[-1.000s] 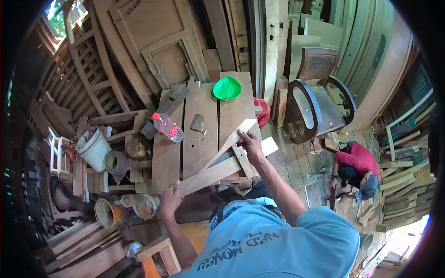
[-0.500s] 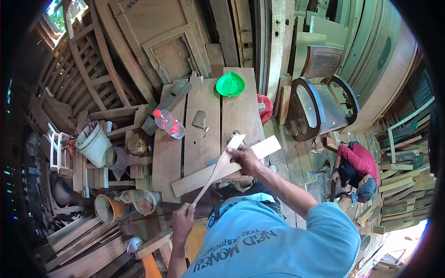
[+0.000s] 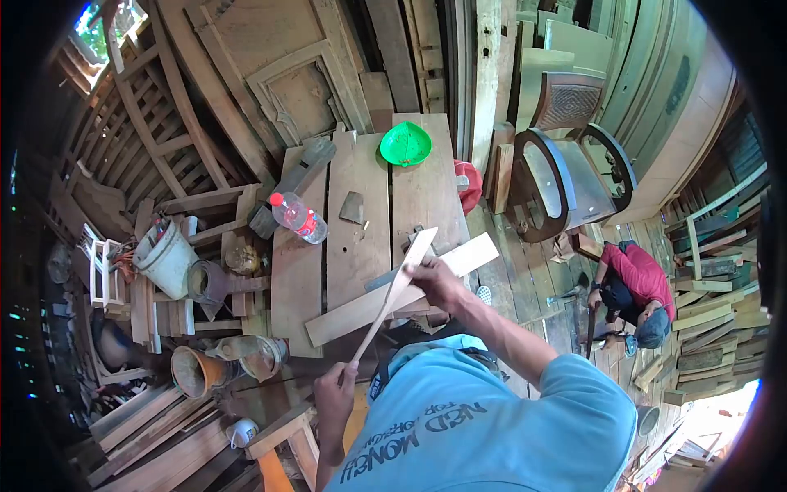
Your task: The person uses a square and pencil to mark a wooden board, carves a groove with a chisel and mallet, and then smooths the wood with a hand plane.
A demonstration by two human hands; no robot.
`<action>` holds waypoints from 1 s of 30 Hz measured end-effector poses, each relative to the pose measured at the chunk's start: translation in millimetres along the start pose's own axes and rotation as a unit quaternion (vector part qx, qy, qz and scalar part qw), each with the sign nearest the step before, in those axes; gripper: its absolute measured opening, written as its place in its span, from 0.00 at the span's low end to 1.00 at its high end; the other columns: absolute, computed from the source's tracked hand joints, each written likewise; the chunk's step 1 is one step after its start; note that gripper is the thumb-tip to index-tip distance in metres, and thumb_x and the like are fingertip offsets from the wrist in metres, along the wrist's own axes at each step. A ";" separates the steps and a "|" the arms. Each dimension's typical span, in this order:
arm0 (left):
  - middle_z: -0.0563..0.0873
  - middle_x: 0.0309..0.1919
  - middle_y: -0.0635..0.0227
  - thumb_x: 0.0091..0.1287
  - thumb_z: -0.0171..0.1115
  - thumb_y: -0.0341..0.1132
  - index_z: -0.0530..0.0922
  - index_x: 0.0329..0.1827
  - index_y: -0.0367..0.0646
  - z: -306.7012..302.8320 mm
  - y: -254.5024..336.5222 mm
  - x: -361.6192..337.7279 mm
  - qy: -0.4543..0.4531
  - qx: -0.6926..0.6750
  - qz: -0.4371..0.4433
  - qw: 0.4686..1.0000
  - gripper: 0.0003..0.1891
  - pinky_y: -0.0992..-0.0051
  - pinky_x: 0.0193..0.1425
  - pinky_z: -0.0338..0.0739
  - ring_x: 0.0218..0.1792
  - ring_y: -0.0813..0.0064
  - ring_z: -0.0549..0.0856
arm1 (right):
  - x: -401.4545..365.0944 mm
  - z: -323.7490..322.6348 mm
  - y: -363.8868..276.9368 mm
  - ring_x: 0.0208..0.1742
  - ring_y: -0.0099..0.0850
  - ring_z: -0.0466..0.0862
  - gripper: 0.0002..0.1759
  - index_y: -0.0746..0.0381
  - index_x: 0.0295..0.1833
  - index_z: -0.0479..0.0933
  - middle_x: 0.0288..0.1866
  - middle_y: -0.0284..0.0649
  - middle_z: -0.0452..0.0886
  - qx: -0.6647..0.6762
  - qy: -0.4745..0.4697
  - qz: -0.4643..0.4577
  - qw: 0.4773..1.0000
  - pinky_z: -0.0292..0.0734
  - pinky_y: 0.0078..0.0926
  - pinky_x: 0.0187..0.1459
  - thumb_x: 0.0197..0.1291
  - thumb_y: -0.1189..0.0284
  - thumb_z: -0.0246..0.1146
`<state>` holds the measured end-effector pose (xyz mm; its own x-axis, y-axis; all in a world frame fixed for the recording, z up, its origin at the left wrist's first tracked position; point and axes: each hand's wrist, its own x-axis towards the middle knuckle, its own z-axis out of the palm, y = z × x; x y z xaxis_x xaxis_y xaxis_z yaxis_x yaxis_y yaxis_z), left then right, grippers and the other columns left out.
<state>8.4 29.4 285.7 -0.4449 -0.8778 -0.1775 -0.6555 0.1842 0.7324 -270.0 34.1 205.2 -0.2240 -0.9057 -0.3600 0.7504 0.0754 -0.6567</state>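
Between my hands slants a pale spatula-shaped piece of wood (image 3: pixel 392 297), slim at the lower end and wider at the top. My left hand (image 3: pixel 334 399) is closed on the slim end. Around the wider part, my right hand (image 3: pixel 434 283) has its fingers closed. Below this piece, a flat pale board (image 3: pixel 344 321) lies across the near part of the wooden table (image 3: pixel 295 287). A dark grey tool or metal piece, partly hidden, shows beside my right hand.
On the table are a green leaf-shaped dish (image 3: pixel 405 144), a plastic bottle (image 3: pixel 298 218) with a red cap, and a small flat brownish piece (image 3: pixel 352 207). Buckets and lumber crowd the left. At right stand an armchair (image 3: pixel 566 164) and a crouching person (image 3: pixel 638 283) in red.
The spatula-shaped piece and my left hand have shifted slightly right, and the piece sits at a steeper slant. Both hands keep hold of it. The view has tilted a little.
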 end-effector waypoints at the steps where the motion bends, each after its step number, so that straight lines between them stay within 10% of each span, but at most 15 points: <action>1: 0.71 0.13 0.57 0.67 0.57 0.43 0.77 0.29 0.33 1.0 0.1 0.1 -0.001 -0.001 0.001 1.000 0.18 0.69 0.21 0.62 0.14 0.71 0.67 | 1.3 -0.5 -9.7 0.39 0.27 0.79 0.11 0.65 0.43 0.78 0.37 0.36 0.82 0.017 0.007 -0.021 1.000 0.73 0.26 0.45 0.58 0.69 0.64; 17: 0.71 0.13 0.61 0.64 0.61 0.39 0.78 0.30 0.32 5.8 5.6 -0.2 0.001 -0.035 -0.011 0.999 0.15 0.71 0.21 0.62 0.16 0.76 0.68 | 6.9 -31.9 -12.3 0.45 0.29 0.79 0.13 0.59 0.48 0.73 0.42 0.36 0.80 0.220 0.061 -0.060 0.972 0.73 0.30 0.56 0.61 0.65 0.61; 27: 0.77 0.18 0.58 0.62 0.63 0.36 0.77 0.28 0.32 17.1 -3.0 -2.8 0.054 -0.014 -0.027 0.998 0.14 0.70 0.27 0.67 0.20 0.70 0.74 | -8.3 16.8 35.0 0.35 0.22 0.75 0.12 0.58 0.47 0.69 0.35 0.29 0.75 0.124 0.002 -0.007 0.992 0.73 0.26 0.45 0.61 0.69 0.62; 30: 0.78 0.20 0.57 0.61 0.64 0.35 0.76 0.27 0.32 20.2 -2.6 -8.0 0.071 -0.042 -0.019 0.996 0.13 0.69 0.28 0.68 0.21 0.68 0.76 | -8.5 17.4 14.3 0.46 0.34 0.81 0.20 0.63 0.60 0.65 0.46 0.40 0.78 0.093 0.030 -0.035 0.995 0.78 0.34 0.48 0.65 0.69 0.57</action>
<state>1.4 44.9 271.9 -0.3265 -0.9380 -0.1163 -0.6147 0.1172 0.7800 -246.6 35.6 210.4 -0.3110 -0.8795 -0.3601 0.8324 -0.0693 -0.5498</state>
